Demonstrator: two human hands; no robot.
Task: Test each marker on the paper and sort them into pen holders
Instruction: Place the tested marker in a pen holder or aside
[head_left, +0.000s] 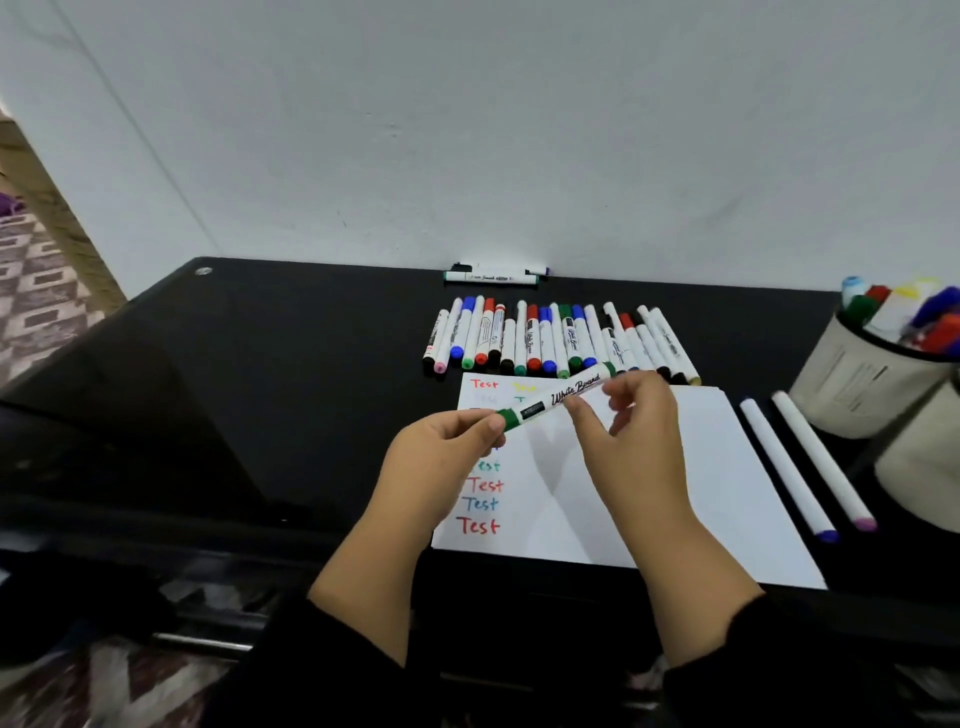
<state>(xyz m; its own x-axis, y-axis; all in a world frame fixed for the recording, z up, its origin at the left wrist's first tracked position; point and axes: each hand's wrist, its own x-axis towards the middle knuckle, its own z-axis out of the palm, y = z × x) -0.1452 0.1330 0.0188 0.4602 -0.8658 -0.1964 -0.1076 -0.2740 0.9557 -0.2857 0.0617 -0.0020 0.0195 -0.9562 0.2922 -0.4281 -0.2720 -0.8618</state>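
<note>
A green-capped white board marker (553, 399) is held level above the white paper (691, 483). My left hand (441, 457) pinches its green cap end. My right hand (631, 431) holds the white barrel between thumb and fingers. The paper carries the word "Test" written several times in red, blue, green and yellow down its left side. A row of several capped markers (556, 338) lies on the black table just beyond the paper. At the right stands a pen holder (857, 384) filled with markers, and a second holder (922, 467) is partly cut off by the frame edge.
Two thin white markers (800, 467) lie on the table right of the paper. Two more markers (493, 274) rest against the white wall at the back. The black table (260, 364) stretches to the left; its front edge is near my forearms.
</note>
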